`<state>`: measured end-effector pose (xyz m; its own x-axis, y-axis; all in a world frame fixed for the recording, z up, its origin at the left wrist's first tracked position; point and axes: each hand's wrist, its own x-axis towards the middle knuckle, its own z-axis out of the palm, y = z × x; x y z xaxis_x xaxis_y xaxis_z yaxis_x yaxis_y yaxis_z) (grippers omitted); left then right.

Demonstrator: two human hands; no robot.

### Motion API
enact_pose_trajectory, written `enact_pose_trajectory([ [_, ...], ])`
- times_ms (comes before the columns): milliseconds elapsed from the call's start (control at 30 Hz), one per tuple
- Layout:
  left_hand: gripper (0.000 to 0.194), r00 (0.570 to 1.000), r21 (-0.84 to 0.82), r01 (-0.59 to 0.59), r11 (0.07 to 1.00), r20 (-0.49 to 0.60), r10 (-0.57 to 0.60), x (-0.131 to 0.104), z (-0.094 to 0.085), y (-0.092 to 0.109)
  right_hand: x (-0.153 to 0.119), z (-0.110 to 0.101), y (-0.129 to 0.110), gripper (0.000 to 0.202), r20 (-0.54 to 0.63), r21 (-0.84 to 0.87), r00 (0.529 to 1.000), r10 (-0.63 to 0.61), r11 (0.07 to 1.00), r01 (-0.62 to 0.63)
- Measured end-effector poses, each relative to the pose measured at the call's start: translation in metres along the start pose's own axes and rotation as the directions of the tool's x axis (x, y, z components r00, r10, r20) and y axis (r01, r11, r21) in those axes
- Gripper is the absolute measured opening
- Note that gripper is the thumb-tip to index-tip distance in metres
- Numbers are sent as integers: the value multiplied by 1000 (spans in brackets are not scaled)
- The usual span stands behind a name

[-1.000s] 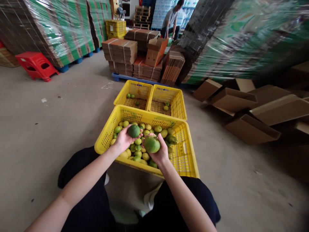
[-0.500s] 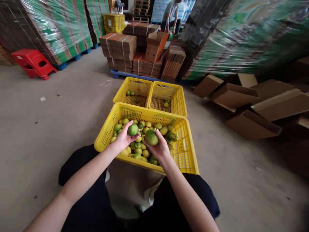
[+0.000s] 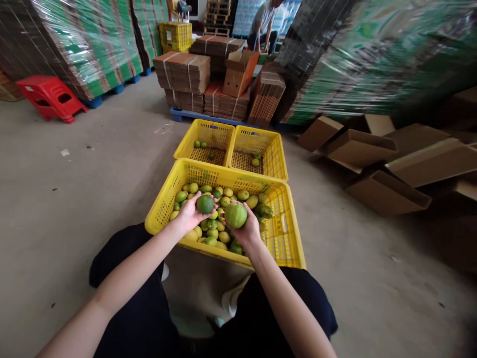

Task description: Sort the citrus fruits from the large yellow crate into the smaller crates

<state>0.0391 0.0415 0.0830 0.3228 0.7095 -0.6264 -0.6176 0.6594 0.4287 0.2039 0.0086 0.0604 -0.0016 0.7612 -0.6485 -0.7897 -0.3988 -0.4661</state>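
Observation:
Above the large yellow crate (image 3: 286,199), my left hand (image 3: 189,217) holds a dark green citrus fruit (image 3: 204,204) on its fingers. Close beside it on the right, my right hand (image 3: 249,231) holds a bigger, lighter green fruit (image 3: 236,215). The two fruits do not touch. Under both hands lie several yellow and green fruits (image 3: 222,237) inside the crate, partly hidden by the hands.
Two smaller yellow crates, left (image 3: 186,136) and right (image 3: 281,154), hold a few fruits beyond. Flattened cartons (image 3: 182,69) sit on a blue pallet. Open cardboard boxes (image 3: 361,149) lie right, a red stool (image 3: 52,97) left. A person (image 3: 264,25) bends at the back.
Both fruits have been turned in my hands and show other sides; the left one now looks darker, the right one paler. My right thumb has moved off the top of its fruit.

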Motion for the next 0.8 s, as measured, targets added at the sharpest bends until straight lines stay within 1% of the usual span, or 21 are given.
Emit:
enact_pose_trajectory([
  [67, 27, 999, 7, -3, 1000, -42, 3, 0, 0, 0, -2, 1, 0, 34, -7, 6, 1000, -2, 1000, 2],
  [167, 11, 994, 16, -70, 997, -81, 72, 2, 1, -1, -4, 1, 0, 16, 33, 6, 999, -34, 999, 34],
  [233, 7, 988, 18, -121, 992, -91, 123, 3, 2, -1, -4, 2, 1, 8, 60, -17, 998, -36, 999, 37],
  [300, 12, 988, 22, -125, 992, -89, 127, 3, 3, -1, -3, 3, 1, 14, 67, -20, 997, -29, 999, 31],
  [400, 35, 996, 37, -61, 997, -57, 63, 3, 2, -2, 0, 2, 2, 26, 57, 31, 997, -51, 998, 49],
  [433, 40, 998, 40, -46, 998, -49, 48, 4, 2, -3, 1, 2, 2, 27, 45, 46, 997, -55, 998, 53],
  [467, 41, 998, 41, -46, 998, -48, 48, 4, 2, -3, 2, 1, 3, 27, 32, 56, 998, -56, 997, 54],
  [533, 37, 995, 41, -69, 997, -63, 71, 4, 1, -5, 4, 0, 4, 25, 17, 65, 998, -56, 996, 54],
  [633, 29, 992, 51, -97, 994, -77, 101, 4, 1, -7, 6, -1, 5, 21, 34, 60, 998, -56, 997, 54],
  [700, 32, 991, 63, -96, 993, -87, 102, 3, 1, -7, 6, -2, 5, 23, 23, 53, 999, -34, 998, 33],
  [800, 38, 991, 73, -56, 996, -119, 64, 4, 2, -6, 4, -2, 4, 28, 11, 36, 1000, 12, 999, -13],
])
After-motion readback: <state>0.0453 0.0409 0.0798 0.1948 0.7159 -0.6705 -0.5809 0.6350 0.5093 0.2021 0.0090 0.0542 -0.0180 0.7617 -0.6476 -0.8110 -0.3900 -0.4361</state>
